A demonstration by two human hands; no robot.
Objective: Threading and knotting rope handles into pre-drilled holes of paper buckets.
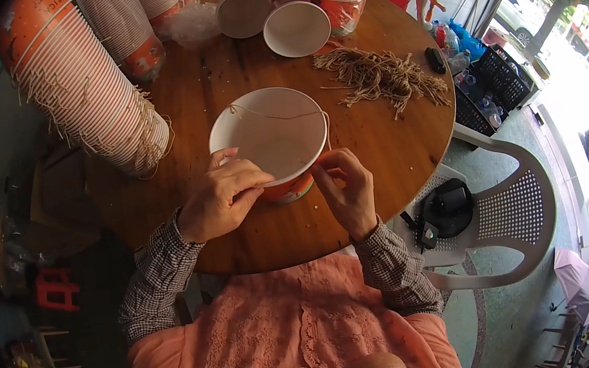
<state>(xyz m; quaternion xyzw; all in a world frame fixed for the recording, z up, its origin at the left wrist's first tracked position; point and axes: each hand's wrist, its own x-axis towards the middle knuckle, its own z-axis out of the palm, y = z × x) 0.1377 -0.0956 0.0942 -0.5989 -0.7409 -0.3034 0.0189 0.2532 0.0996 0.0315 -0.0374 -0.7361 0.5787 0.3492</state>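
Left hand (227, 195) pinches the seven-o'clock rim of a white-lined orange paper bucket (268, 140) on a round brown wooden table (183, 131); thin tan twine (287, 118) looks half-fitted, one end hidden; right hand (346, 187), at five, grip impossible to tell; corded orange-and-white bucket stack (83, 84), at ten, appears done; tan twine heap (384, 78) awaits at two.

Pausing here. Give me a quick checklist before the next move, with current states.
1. Left hand at the near rim of the bucket: ok.
2. Right hand at the bucket's near right side: ok; whether it pinches anything, cannot tell.
3. Bucket's mouth facing up: ok.
4. Cord secured at both ends: cannot tell; it crosses the mouth.
5. Loose cord pile apart from the bucket: ok.
6. Tall bucket stack apart from the left hand: ok.
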